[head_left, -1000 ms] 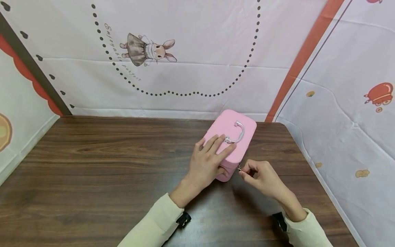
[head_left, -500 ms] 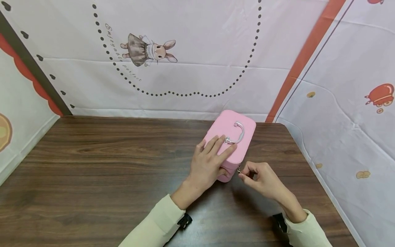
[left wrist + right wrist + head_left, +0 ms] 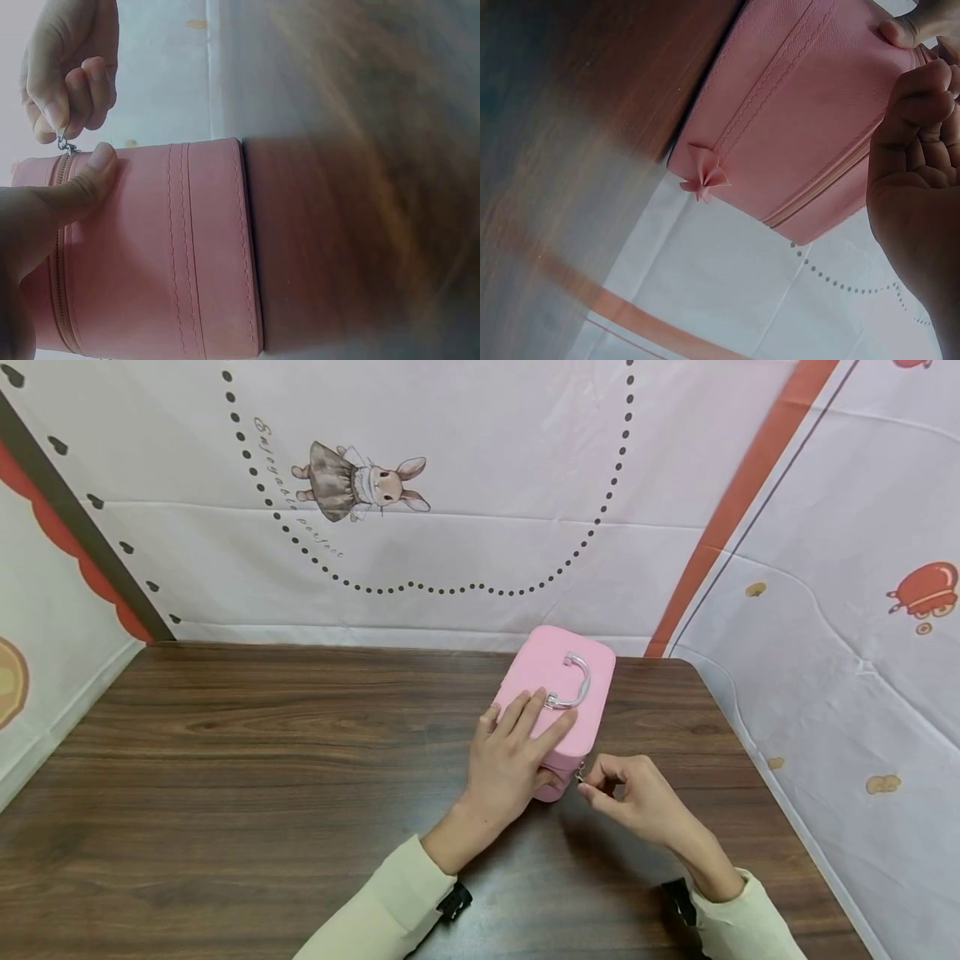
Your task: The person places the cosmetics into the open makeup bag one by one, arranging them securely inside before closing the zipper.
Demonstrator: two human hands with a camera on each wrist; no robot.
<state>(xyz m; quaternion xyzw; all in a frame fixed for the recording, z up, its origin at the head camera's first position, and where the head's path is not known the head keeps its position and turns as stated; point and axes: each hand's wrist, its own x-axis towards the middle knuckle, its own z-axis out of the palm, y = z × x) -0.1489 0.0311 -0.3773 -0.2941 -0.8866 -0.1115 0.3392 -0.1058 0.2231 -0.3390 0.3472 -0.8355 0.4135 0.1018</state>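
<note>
Pink case [image 3: 558, 693] has slid slightly nearer; left hand [image 3: 510, 760] still presses its lid, right hand [image 3: 637, 793] pinches the zipper pull [image 3: 66, 142], apparently unmoved.

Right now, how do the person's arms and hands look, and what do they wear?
Both hands, the left hand and the right hand, are bare, without gloves or rings that I can see. Each arm wears a long pale cream sleeve ending at the wrist. A black strap sits at each cuff, near the wrist.
</note>
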